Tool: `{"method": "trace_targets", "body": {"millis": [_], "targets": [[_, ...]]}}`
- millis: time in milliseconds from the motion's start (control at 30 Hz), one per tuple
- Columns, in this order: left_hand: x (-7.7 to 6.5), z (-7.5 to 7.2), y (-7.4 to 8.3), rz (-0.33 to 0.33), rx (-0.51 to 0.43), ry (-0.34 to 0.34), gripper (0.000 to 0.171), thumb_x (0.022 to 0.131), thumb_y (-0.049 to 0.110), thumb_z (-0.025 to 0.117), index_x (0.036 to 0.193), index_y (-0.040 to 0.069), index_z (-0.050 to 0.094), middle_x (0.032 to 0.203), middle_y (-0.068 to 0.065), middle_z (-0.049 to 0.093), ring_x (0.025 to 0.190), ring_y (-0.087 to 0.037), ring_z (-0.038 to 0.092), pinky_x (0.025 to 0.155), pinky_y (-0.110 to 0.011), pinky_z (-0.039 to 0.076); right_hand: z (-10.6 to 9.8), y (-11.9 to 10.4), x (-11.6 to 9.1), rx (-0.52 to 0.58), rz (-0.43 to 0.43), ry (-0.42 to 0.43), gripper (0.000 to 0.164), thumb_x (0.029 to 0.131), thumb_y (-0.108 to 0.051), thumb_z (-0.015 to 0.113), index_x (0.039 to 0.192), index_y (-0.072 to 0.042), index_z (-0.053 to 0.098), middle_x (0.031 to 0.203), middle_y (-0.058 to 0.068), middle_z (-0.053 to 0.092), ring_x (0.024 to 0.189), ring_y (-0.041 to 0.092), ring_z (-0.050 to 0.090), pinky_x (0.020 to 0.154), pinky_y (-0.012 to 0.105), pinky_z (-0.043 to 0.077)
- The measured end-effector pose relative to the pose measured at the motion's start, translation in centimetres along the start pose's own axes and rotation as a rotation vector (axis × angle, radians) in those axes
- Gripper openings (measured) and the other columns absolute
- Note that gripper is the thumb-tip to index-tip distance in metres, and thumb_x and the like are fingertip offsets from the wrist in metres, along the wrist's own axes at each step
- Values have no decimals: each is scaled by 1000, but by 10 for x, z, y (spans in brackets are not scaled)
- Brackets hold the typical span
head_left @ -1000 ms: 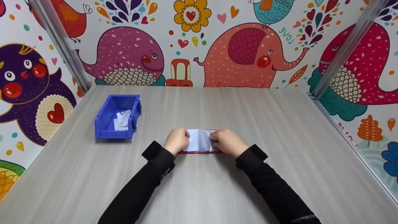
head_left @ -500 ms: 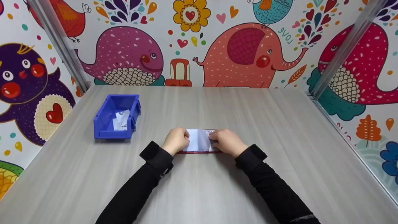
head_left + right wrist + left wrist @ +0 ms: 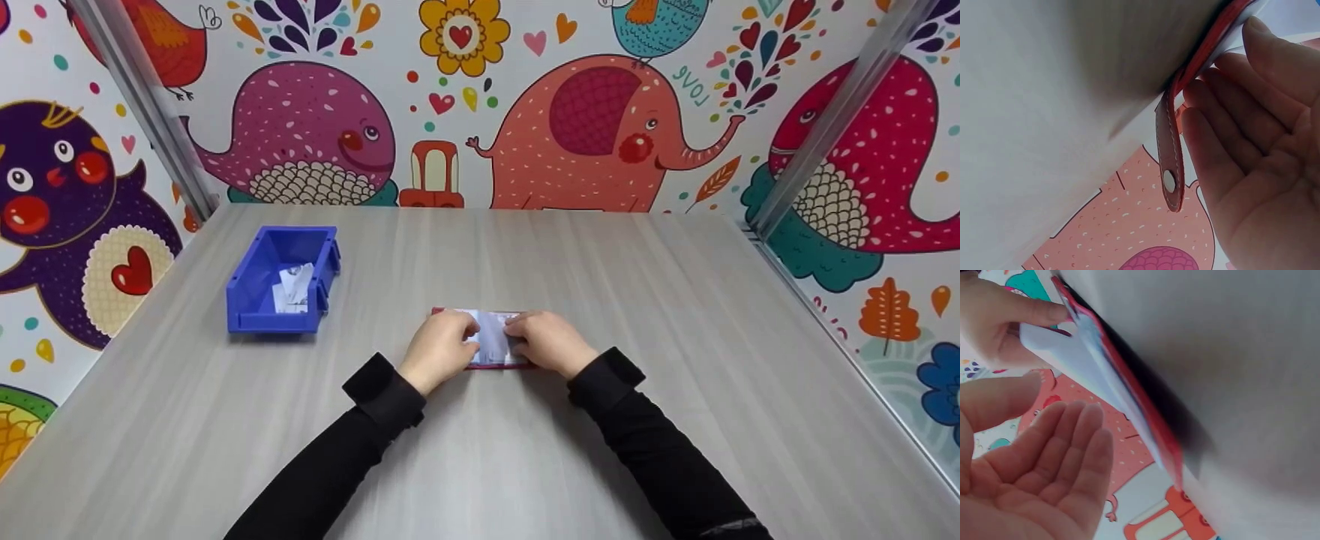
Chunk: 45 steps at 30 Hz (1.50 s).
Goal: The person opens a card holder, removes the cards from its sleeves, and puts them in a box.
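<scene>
A red card holder (image 3: 496, 366) lies spread on the table in front of me, with pale, see-through sleeves (image 3: 491, 337) inside. Over its left half is my left hand (image 3: 441, 346); the left wrist view shows its fingers loosely bent, with nothing between them and a gap to the holder. My right hand (image 3: 553, 341) grips the holder's right side, its thumb on the inner sleeves and fingers at the outer edge. One pale leaf (image 3: 1067, 360) stands raised from the cover near the right thumb. A strap (image 3: 1169, 152) with a metal snap sticks out past the right side.
A blue bin (image 3: 274, 322) stands at the left of the table, with several white paper or card pieces (image 3: 295, 289) in it. Printed walls (image 3: 450, 105) with cartoon animals rise behind and on both sides, joined by metal posts (image 3: 142, 112).
My left hand has let go of the holder's left edge and shifted right over it, its fingers opening. The red upper left corner now shows. My right hand stays in place.
</scene>
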State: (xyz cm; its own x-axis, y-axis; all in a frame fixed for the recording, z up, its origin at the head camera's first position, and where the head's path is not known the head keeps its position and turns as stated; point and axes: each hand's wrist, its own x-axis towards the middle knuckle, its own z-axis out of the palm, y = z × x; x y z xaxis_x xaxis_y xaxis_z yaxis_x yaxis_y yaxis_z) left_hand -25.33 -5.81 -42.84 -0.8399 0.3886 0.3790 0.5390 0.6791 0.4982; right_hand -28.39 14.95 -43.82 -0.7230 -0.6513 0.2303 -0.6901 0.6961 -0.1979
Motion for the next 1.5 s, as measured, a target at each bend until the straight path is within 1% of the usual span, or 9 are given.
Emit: {"method": "trace_targets", "body": {"millis": [167,367,500,700,767,933,1133,1300,1500], "targets": [[-2,0,10,37,-22,-15,17,77,2,77,91,-5,69,87,-14,67,84,-29,62,78,-43,50,0,1,-1,-11,-32,33,14,73,6,73,84,-2,71,99,11,73,97,28,68,84,41,53],[-3,6,14,81,46,-3,21,76,4,79,94,-3,70,89,-13,68,86,-28,63,78,-41,51,0,1,-1,-11,-27,29,17,74,5,73,90,-1,74,102,12,73,101,29,68,87,41,52],[-3,9,16,88,74,5,21,76,4,79,94,-1,70,89,-12,68,87,-29,64,80,-42,50,0,1,-1,-9,-38,34,16,74,5,74,89,-1,74,99,11,73,98,28,68,85,41,53],[-2,11,19,77,95,0,18,76,1,77,93,1,71,92,-10,68,88,-28,63,82,-41,50,0,2,-1,-8,-54,48,16,71,7,73,84,-3,72,94,9,73,92,27,68,80,40,53],[-2,12,20,78,116,2,17,77,1,76,93,2,70,92,-10,68,88,-27,63,81,-41,50,1,2,-1,-8,-58,52,16,71,6,73,83,-3,72,93,9,72,91,27,68,80,39,53],[-2,18,21,121,190,44,15,76,0,74,89,4,69,89,-9,66,85,-26,64,75,-39,52,1,2,-1,-13,-65,59,14,71,5,74,82,-3,71,90,9,72,87,27,68,78,39,52],[0,23,20,155,240,102,14,73,-1,74,83,5,67,84,-7,65,83,-26,64,70,-39,53,0,0,-2,-19,-51,58,17,74,2,77,90,-2,74,92,9,73,86,28,68,77,40,53],[2,27,19,188,254,120,11,74,-3,71,81,4,67,84,-8,65,81,-26,63,69,-40,53,0,0,-2,-22,-57,65,16,73,2,77,87,-3,73,91,9,73,84,28,68,76,40,53],[4,29,17,261,296,138,11,77,-4,68,75,6,65,81,-6,63,77,-26,63,65,-39,53,0,0,-2,-17,-55,62,13,73,2,76,84,-5,72,91,9,72,83,28,67,75,40,52]]}}
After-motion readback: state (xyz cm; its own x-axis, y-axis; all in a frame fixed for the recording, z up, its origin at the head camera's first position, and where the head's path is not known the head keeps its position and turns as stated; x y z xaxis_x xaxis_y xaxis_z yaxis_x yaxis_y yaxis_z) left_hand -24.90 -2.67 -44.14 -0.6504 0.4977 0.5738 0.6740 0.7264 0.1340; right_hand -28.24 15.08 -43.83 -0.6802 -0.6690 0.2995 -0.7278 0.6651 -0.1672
